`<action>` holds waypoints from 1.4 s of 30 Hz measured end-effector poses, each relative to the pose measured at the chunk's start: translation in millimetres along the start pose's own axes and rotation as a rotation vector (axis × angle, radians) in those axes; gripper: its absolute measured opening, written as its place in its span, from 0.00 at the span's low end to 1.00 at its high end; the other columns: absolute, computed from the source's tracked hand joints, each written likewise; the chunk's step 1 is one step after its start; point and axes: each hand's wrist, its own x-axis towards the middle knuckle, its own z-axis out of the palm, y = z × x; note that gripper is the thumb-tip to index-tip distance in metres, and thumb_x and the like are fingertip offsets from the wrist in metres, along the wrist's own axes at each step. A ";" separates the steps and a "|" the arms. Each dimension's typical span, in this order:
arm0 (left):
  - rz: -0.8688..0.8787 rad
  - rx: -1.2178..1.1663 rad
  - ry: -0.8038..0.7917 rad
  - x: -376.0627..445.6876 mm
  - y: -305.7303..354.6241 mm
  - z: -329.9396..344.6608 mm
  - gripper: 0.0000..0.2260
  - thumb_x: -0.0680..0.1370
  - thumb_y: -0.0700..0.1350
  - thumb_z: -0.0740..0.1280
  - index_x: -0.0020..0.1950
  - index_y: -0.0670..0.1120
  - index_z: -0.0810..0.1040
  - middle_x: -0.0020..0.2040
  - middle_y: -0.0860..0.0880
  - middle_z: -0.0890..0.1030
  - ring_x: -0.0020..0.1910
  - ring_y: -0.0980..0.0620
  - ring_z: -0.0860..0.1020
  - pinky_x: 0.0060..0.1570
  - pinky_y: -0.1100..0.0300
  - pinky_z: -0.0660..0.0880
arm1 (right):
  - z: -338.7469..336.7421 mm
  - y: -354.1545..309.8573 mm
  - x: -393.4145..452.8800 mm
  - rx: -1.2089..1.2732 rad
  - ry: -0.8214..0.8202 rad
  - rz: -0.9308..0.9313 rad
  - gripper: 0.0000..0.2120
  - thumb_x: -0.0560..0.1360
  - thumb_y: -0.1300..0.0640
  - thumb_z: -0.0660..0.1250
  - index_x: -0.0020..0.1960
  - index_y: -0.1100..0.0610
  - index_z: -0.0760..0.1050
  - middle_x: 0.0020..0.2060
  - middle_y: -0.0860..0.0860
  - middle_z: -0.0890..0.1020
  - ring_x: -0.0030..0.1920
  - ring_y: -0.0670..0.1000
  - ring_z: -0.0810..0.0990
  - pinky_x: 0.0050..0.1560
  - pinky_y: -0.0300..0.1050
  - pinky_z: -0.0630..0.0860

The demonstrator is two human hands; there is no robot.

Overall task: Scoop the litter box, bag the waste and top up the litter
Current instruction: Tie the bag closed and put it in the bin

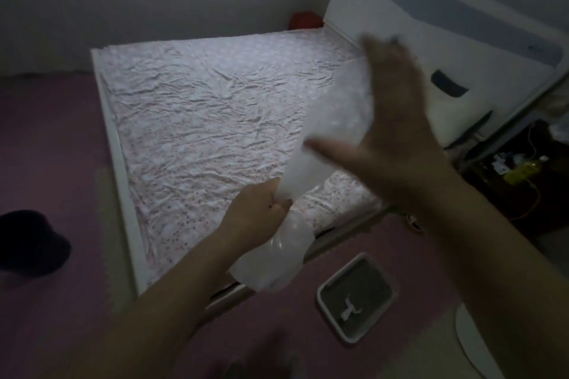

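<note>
A translucent white plastic bag [332,129] stretches upward in front of me. My left hand [258,209] grips it around the middle, and its lower part hangs crumpled below the fist. My right hand [391,120] is raised beside the bag's upper end, blurred, with its fingers spread and straight. Whether it touches the bag I cannot tell. On the floor at the lower right stands the litter box [329,295], a white-rimmed tray of grey litter with a white scoop [349,308] lying in it.
A bed with a wrinkled floral sheet [200,120] fills the middle, its white headboard [431,40] at the right. The floor is pink [46,148]. A dark object [30,243] lies at the left. A dark stand with cables [517,175] is at the right, a white round thing [471,344] at lower right.
</note>
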 end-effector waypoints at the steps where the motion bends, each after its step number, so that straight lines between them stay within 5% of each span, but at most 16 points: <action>1: 0.028 0.011 0.007 1.6 -1.5 -3.4 0.04 0.75 0.52 0.61 0.42 0.55 0.74 0.39 0.50 0.82 0.39 0.47 0.79 0.38 0.54 0.75 | 6.2 -6.9 2.5 -0.176 -0.152 -0.205 0.55 0.68 0.33 0.73 0.82 0.55 0.49 0.81 0.55 0.53 0.81 0.57 0.44 0.79 0.60 0.46; 5: 0.125 0.098 0.026 5.3 2.7 -13.4 0.13 0.77 0.56 0.58 0.46 0.50 0.78 0.37 0.48 0.82 0.36 0.47 0.80 0.34 0.55 0.72 | 47.0 -22.2 4.8 -0.646 -0.666 -0.530 0.50 0.71 0.47 0.72 0.81 0.61 0.46 0.76 0.60 0.65 0.80 0.61 0.49 0.77 0.66 0.43; 7: 0.124 0.163 0.043 6.1 7.6 -18.2 0.13 0.76 0.55 0.57 0.48 0.49 0.77 0.38 0.46 0.81 0.36 0.46 0.78 0.35 0.54 0.72 | 58.3 -21.0 10.4 -0.685 -0.769 -0.481 0.33 0.76 0.56 0.59 0.78 0.64 0.54 0.64 0.59 0.77 0.71 0.61 0.70 0.73 0.62 0.58; 9: 0.136 0.169 0.050 3.8 9.0 -21.0 0.09 0.74 0.53 0.59 0.49 0.50 0.73 0.36 0.48 0.78 0.35 0.47 0.75 0.34 0.53 0.72 | 56.1 -17.7 22.5 -0.639 -0.819 -0.391 0.19 0.78 0.59 0.55 0.68 0.58 0.70 0.55 0.55 0.79 0.56 0.59 0.80 0.52 0.50 0.71; 12: 0.118 0.144 0.023 -3.5 10.6 -21.0 0.12 0.78 0.55 0.66 0.56 0.51 0.71 0.39 0.53 0.75 0.36 0.49 0.74 0.35 0.55 0.68 | 53.2 -19.6 39.5 -0.622 -0.886 -0.403 0.08 0.78 0.58 0.62 0.56 0.54 0.76 0.39 0.50 0.71 0.42 0.56 0.76 0.40 0.46 0.68; 15: 0.142 0.088 0.057 -9.0 9.9 -21.0 0.23 0.74 0.62 0.71 0.63 0.53 0.73 0.52 0.54 0.79 0.48 0.54 0.76 0.45 0.56 0.73 | 57.7 -21.3 45.3 -0.601 -0.944 -0.419 0.04 0.79 0.56 0.61 0.50 0.50 0.75 0.34 0.47 0.65 0.32 0.49 0.68 0.37 0.44 0.67; 22: 0.039 0.083 0.220 -11.9 1.3 -37.6 0.39 0.62 0.70 0.75 0.69 0.56 0.70 0.74 0.56 0.61 0.66 0.52 0.72 0.57 0.48 0.78 | 59.3 -14.2 48.5 -0.613 -0.944 -0.483 0.11 0.80 0.51 0.63 0.59 0.54 0.78 0.34 0.47 0.65 0.36 0.51 0.72 0.37 0.43 0.70; 26: 0.231 0.319 0.230 -0.5 11.5 -42.3 0.50 0.59 0.74 0.73 0.74 0.51 0.67 0.78 0.49 0.64 0.76 0.47 0.62 0.72 0.42 0.64 | 55.3 -10.8 47.2 -0.552 -0.935 -0.541 0.11 0.81 0.51 0.63 0.60 0.51 0.78 0.35 0.46 0.66 0.34 0.49 0.70 0.38 0.43 0.69; 29: 0.175 -0.095 -0.002 9.5 26.0 -24.5 0.50 0.62 0.61 0.82 0.77 0.56 0.59 0.70 0.58 0.73 0.70 0.56 0.72 0.67 0.49 0.73 | 54.4 -14.9 46.0 -0.509 -0.945 -0.551 0.10 0.79 0.53 0.65 0.58 0.47 0.80 0.46 0.45 0.78 0.45 0.50 0.79 0.42 0.42 0.70; 31: 0.128 -0.294 0.069 13.1 25.7 -6.3 0.36 0.67 0.51 0.81 0.71 0.56 0.67 0.58 0.62 0.79 0.57 0.62 0.79 0.55 0.54 0.79 | 52.8 -15.9 46.7 -0.503 -0.936 -0.527 0.08 0.77 0.54 0.66 0.53 0.48 0.81 0.48 0.46 0.79 0.44 0.51 0.79 0.42 0.42 0.72; 35: 0.180 -0.239 0.194 12.2 16.2 10.5 0.02 0.76 0.42 0.71 0.48 0.47 0.80 0.40 0.54 0.83 0.39 0.60 0.80 0.38 0.57 0.77 | 47.3 -6.9 45.6 -0.515 -0.915 -0.528 0.07 0.78 0.49 0.65 0.49 0.50 0.80 0.36 0.48 0.73 0.36 0.52 0.75 0.43 0.45 0.79; 39: 0.182 -0.145 0.078 7.8 11.7 18.4 0.13 0.78 0.43 0.64 0.40 0.61 0.74 0.34 0.55 0.81 0.34 0.54 0.80 0.35 0.54 0.76 | 44.4 7.5 38.6 -0.571 -0.898 -0.557 0.08 0.80 0.50 0.64 0.43 0.50 0.70 0.33 0.46 0.67 0.38 0.52 0.73 0.44 0.44 0.68; 42: 0.137 -0.002 0.064 4.4 0.4 23.6 0.15 0.80 0.46 0.65 0.36 0.61 0.68 0.29 0.53 0.73 0.29 0.52 0.72 0.30 0.51 0.70 | 40.1 17.5 39.2 -0.537 -0.916 -0.519 0.08 0.80 0.48 0.64 0.45 0.48 0.68 0.33 0.45 0.66 0.38 0.52 0.73 0.43 0.44 0.68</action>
